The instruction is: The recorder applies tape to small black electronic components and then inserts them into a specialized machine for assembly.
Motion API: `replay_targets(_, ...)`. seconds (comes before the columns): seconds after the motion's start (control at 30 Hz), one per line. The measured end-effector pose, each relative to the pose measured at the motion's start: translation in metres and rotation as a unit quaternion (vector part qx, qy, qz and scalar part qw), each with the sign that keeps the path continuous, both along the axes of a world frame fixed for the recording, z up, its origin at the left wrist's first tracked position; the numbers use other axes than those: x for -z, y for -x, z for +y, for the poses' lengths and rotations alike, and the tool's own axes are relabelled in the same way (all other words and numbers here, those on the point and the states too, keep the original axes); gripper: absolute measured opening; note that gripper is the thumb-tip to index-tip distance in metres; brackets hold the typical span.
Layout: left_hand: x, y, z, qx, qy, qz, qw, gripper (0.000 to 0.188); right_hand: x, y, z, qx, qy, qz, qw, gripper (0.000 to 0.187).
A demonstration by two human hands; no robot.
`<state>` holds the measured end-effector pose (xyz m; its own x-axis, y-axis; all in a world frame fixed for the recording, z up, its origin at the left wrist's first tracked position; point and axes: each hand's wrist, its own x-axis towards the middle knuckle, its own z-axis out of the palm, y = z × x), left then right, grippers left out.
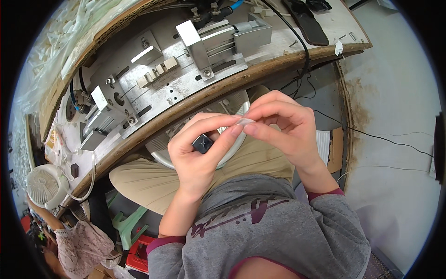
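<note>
My left hand [189, 153] and my right hand [290, 128] meet above my lap, fingertips together. Between both thumbs and forefingers is a small whitish, translucent piece [245, 122], mostly covered by the fingers. A black object with a square end [202, 143] is tucked in the curled fingers of my left hand; the rest of it is hidden. Below the hands a white round basket [160, 156] rests at my lap, with some pale pieces inside. Past it, a metal fixture [186, 86] on the bench carries a row of cream-coloured blocks [158, 72].
The wooden bench edge [260, 69] curves in front of me. A dark phone [309, 23] and loose screws lie at the far right of the bench. On the left are a small white fan [46, 186] and another person's lace sleeve [83, 249]. Black cables [304, 51] hang over the edge.
</note>
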<state>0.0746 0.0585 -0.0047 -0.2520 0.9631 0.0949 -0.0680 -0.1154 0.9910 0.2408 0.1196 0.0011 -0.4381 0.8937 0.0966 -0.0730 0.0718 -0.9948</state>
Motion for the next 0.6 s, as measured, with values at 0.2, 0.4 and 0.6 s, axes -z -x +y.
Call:
replay_targets(0.2, 0.009, 0.001, -0.004, 0.003, -0.066, 0.035, 0.997, 0.043, -0.013, 0.007, 0.0, 0.092, -0.18, -0.096, 0.975, 0.009)
replay_targets(0.4, 0.012, 0.009, -0.005, 0.055, -0.07, 0.005, 0.996, 0.06, -0.015, 0.008, -0.004, 0.103, -0.171, -0.105, 0.974, 0.009)
replay_targets(0.6, 0.002, 0.01, -0.007, 0.034, -0.145, 0.187, 0.971, 0.054, -0.029, 0.006, -0.001, 0.089, -0.169, -0.131, 0.973, 0.008)
